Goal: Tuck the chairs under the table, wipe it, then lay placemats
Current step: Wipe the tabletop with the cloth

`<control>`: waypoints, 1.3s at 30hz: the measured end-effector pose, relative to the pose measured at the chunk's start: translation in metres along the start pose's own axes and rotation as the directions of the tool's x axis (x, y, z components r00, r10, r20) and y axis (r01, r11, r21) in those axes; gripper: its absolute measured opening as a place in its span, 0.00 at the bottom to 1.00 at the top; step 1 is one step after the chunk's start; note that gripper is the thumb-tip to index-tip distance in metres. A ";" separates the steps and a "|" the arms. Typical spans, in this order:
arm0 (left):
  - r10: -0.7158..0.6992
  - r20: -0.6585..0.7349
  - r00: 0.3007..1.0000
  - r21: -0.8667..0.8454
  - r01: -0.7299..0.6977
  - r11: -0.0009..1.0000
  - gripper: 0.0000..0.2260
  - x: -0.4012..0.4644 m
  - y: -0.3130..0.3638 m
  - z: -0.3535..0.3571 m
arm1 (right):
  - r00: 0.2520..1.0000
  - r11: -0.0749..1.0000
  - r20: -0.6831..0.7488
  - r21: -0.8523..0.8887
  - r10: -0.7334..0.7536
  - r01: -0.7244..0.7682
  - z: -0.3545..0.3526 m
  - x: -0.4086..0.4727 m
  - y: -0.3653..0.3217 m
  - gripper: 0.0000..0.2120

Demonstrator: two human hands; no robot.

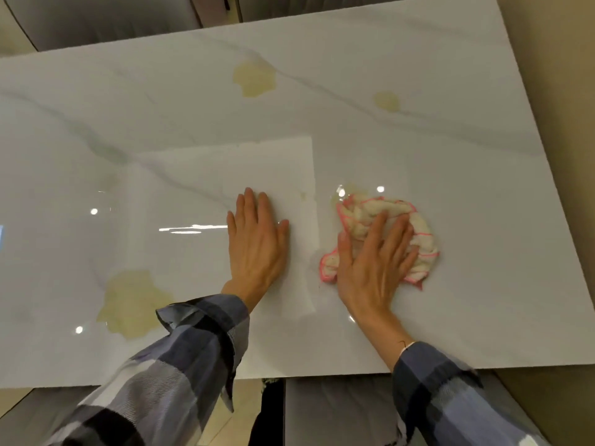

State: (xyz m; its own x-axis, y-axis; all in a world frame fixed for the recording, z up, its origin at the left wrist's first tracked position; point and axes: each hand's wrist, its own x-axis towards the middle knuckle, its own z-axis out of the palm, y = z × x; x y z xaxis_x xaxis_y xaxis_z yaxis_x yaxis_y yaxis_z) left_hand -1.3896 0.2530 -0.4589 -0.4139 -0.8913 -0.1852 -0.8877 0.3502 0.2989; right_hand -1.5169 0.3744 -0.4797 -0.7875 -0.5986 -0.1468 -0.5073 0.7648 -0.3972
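- While the right hand (pixel 375 252) presses flat, fingers straight, on the crumpled cloth (pixel 386 233), a yellowish spill (pixel 346 191) lies just beyond its fingertips
- Left hand (pixel 257 243) rests flat on the table (pixel 483 188), beside the cloth

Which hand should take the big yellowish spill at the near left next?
Right, probably. The right hand already presses the cloth, though it must cross over. The left hand lies flat and bare on the table, nearer the spill.
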 end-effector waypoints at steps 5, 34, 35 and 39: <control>-0.048 -0.149 0.988 -0.021 0.045 0.999 0.25 0.035 -0.011 0.010 | 0.980 0.975 0.033 -0.101 -0.195 0.197 0.017 0.026 -0.027 0.36; -0.075 -0.192 0.979 -0.054 0.065 0.996 0.22 0.048 -0.018 0.027 | 0.712 0.639 0.209 -0.325 -0.670 0.697 0.021 0.100 -0.047 0.29; -0.074 -0.191 0.979 -0.050 0.066 0.997 0.22 0.049 -0.018 0.027 | 0.755 0.679 0.170 -0.345 -0.633 0.648 0.017 0.114 -0.043 0.28; -0.082 -0.184 0.980 -0.042 0.076 0.996 0.23 0.048 -0.018 0.028 | 0.917 0.824 0.078 -0.413 -0.392 0.387 -0.007 0.177 -0.018 0.31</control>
State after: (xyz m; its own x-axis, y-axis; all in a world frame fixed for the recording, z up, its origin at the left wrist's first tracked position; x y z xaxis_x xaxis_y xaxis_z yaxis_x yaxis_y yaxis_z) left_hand -1.3990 0.2124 -0.4995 -0.2956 -0.9547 -0.0339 -0.9072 0.2694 0.3233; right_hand -1.6492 0.2564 -0.4921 -0.4960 -0.8669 -0.0492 -0.8677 0.4970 -0.0100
